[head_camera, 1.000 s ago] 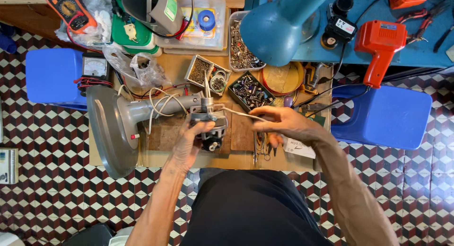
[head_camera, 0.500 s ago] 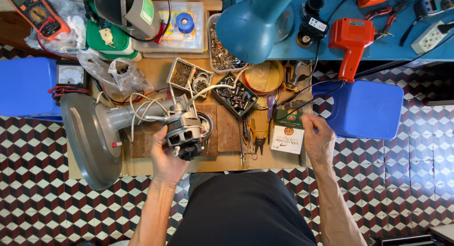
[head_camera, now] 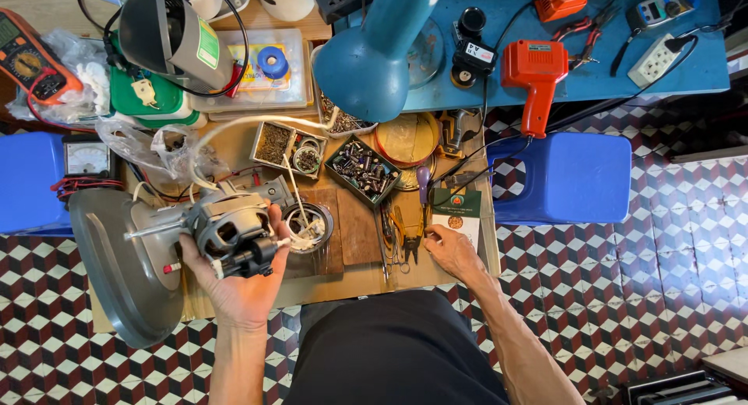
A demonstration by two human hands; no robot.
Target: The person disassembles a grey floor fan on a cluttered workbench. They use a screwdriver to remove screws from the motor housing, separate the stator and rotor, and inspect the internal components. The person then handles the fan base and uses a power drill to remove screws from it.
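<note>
Looking down from the head view on a crowded wooden bench over checkered floor tiles: left hand wrapped around a fan motor by the grey fan base; right hand, fingers loosely spread, rests at the bench's right edge beside pliers, blue stool close by

A teal metal desk lamp shade hangs over the cluttered wooden tabletop. Right of the shade lies an orange plastic soldering gun; below that gun stands a blue plastic stool. Left of the shade sits a clear flat plastic box, and far left an orange-cased multimeter
</note>
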